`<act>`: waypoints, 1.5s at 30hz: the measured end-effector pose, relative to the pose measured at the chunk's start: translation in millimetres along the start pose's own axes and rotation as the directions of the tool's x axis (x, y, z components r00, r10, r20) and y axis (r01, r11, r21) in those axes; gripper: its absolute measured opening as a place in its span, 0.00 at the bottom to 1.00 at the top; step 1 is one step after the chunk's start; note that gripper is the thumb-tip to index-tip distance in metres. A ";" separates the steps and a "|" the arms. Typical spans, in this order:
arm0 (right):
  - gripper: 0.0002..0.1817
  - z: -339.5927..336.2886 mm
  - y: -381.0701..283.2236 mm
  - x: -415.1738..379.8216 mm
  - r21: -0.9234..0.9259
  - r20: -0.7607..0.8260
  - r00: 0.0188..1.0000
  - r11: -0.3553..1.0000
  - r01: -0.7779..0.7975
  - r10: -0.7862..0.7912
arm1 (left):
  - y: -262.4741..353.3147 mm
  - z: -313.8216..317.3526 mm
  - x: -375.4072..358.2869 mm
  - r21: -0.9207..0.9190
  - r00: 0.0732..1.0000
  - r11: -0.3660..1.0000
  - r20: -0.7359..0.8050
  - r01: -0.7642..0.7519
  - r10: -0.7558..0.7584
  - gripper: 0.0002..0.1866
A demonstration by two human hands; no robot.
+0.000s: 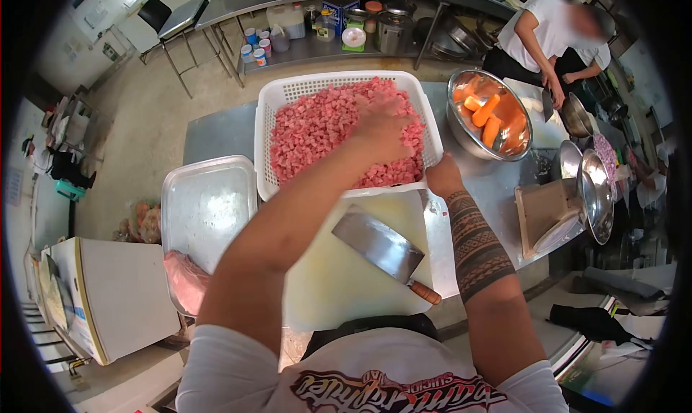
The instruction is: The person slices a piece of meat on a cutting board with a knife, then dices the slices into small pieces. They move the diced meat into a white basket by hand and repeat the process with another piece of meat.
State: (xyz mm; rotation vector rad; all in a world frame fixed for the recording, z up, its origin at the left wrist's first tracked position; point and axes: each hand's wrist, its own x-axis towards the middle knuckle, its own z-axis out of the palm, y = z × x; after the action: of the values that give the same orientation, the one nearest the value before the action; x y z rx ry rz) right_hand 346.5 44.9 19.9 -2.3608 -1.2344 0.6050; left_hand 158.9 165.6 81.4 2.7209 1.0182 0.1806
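Diced pink meat (317,128) fills a white perforated plastic basket (262,146) on the metal table. My left hand (386,132) reaches into the right part of the meat, smeared by motion, so its fingers are not clear. Around the basket's near right corner, my right hand (443,175) is closed on the rim. Just below the basket lies a cutting board (328,269), with a cleaver (380,243) flat on it, its wooden handle pointing toward the lower right.
Left of the board, a metal tray (209,197) holds a large piece of meat (186,280). A steel bowl (459,114) with carrots (486,110) stands right of the basket. Beyond it, a person (551,31) works with a knife. A wooden box (544,215) and metal bowls sit farther right.
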 end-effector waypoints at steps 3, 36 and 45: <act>0.35 8.1 14.7 5.9 -0.004 -0.028 0.995 0.996 0.093 -0.093 | 11.6 29.1 16.1 0.114 1.000 0.993 0.026 -0.009 0.007 0.44; 0.32 12.7 18.8 6.1 -0.005 -0.083 0.991 0.995 0.102 -0.102 | -87.1 -1.9 -145.3 -0.198 0.993 0.975 0.076 0.103 -0.089 0.42; 0.35 8.1 12.0 1.6 0.048 -0.051 0.998 0.998 0.035 -0.033 | -24.5 70.4 -32.4 -0.183 0.995 0.983 -0.094 0.006 -0.024 0.30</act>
State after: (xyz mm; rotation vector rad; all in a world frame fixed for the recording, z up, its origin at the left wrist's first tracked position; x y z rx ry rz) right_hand 350.8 41.1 6.6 -2.2964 -1.2219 0.5551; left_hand 132.9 150.2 5.9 2.5596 0.9944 0.3861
